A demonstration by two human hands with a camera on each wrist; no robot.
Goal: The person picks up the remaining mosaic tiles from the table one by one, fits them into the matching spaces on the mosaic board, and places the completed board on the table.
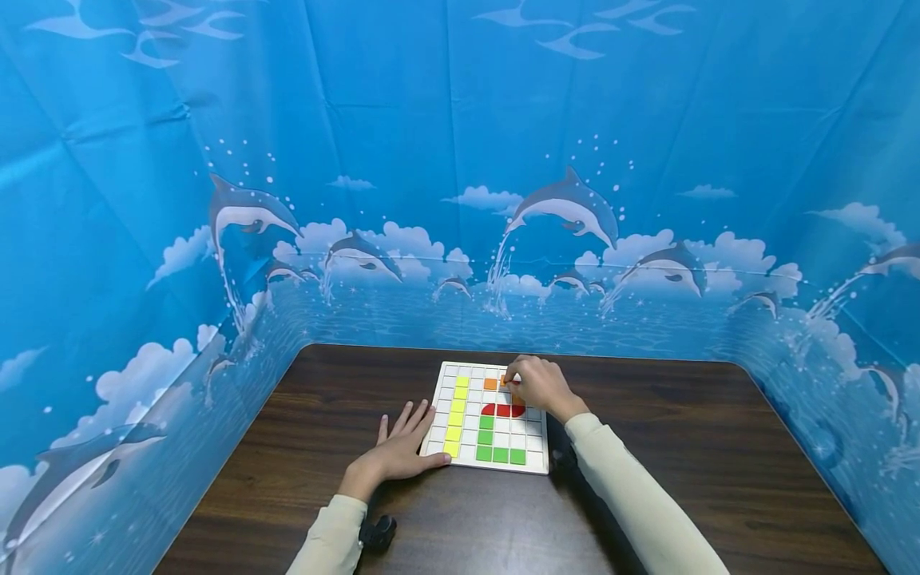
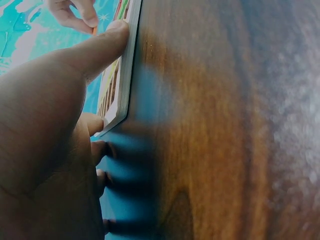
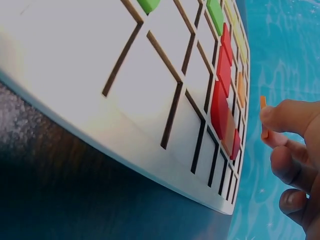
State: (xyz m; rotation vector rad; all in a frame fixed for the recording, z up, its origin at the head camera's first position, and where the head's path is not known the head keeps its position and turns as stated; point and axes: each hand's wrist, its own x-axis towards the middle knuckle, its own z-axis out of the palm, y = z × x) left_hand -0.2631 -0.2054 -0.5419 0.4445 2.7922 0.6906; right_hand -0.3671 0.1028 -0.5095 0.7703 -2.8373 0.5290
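A white gridded board (image 1: 535, 461) lies on the table. My right hand (image 1: 544, 388) is over its far right part, pinching a small orange tile (image 3: 263, 102) between thumb and fingertip; in the right wrist view the tile stands on edge, apart from the board. My left hand (image 1: 398, 454) is spread at the board's left side, its thumb (image 2: 117, 34) resting on the near edge. The board bears a column of yellow tiles (image 1: 456, 418), a row of red pieces (image 1: 503, 410), an L of green tiles (image 1: 485, 438) and an orange tile (image 1: 490, 384). The right hand partly hides another orange tile.
Dark wood table (image 1: 683, 463) surrounds the board. A blue curtain (image 1: 402, 160) printed with dolphins encloses the far side and both flanks. A black device (image 1: 377, 533) is strapped to the left wrist.
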